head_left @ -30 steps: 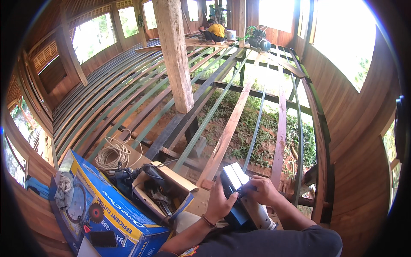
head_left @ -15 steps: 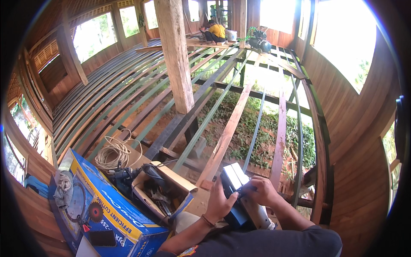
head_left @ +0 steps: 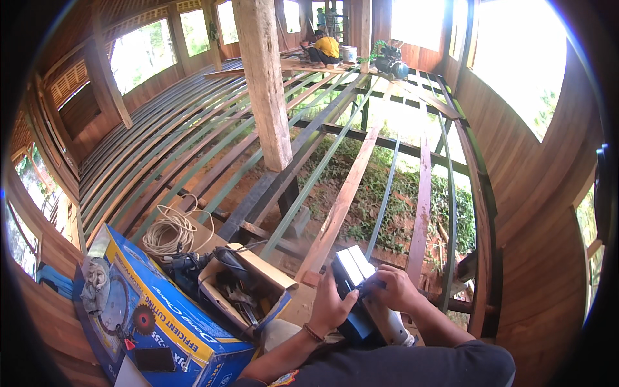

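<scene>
1. Sitting at 7 o'clock, the blue tool box lies open, cords and tools heaped inside; a snagged cord could drag them toward the gaps.
2. Left hand, grip closed around the dark power tool at 6 o'clock; a loose hold risks dropping it.
3. Right hand, grip closed on the tool's far side; fingers near its working face could get pinched.
4. Open floor joists at 1 o'clock: anything dropped likely falls through to the ground.

Open tool box lies left of power tool; rope coil behind box.
</scene>
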Demonstrator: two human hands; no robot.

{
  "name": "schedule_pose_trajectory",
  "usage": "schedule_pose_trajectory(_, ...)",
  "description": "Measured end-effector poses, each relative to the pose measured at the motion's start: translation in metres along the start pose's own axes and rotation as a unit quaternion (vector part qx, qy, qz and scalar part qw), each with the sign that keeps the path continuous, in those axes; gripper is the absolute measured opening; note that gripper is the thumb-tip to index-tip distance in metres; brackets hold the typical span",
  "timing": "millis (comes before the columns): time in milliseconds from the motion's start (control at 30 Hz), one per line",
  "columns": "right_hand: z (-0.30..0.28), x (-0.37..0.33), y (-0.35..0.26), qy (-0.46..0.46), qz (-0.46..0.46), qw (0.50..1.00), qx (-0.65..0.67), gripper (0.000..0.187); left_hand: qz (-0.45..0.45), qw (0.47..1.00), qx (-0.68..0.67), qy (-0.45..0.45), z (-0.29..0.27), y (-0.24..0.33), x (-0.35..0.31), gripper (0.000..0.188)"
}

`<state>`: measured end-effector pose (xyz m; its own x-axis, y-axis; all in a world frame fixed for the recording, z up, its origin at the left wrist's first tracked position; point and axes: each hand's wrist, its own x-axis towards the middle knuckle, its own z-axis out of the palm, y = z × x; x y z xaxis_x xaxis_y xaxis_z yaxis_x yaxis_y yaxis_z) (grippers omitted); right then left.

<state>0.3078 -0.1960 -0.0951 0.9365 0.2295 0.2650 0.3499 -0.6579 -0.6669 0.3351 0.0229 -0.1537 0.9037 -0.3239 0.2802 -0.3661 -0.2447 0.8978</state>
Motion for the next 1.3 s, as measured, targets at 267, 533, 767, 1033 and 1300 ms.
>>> schedule_pose_trajectory(267, -0.002, 0.004, 0.005, -0.016, -0.026, 0.999, 0.028, 0.013, -0.001, 1.0, -0.006, 0.002, 0.002, -0.003, -0.002, 0.097)
schedule_pose_trajectory(533, -0.002, 0.002, -0.003, -0.025, 0.024, 0.999, 0.01, 0.016, -0.006, 1.0, -0.019, 0.0, 0.003, -0.005, -0.001, 0.098)
schedule_pose_trajectory(767, 0.005, 0.0, -0.009, -0.006, 0.078, 0.997, 0.022, 0.017, -0.003, 1.0, -0.01, 0.001, 0.005, -0.01, -0.002, 0.098)
schedule_pose_trajectory(1033, 0.003, -0.005, -0.001, 0.028, 0.033, 0.999, 0.011, 0.016, -0.002, 1.0, -0.024, 0.012, 0.004, -0.003, -0.002, 0.094)
schedule_pose_trajectory(1300, -0.006, -0.01, 0.008, 0.019, 0.026, 0.998, -0.055, 0.018, 0.009, 1.0, -0.013, 0.001, 0.004, -0.005, 0.0, 0.095)
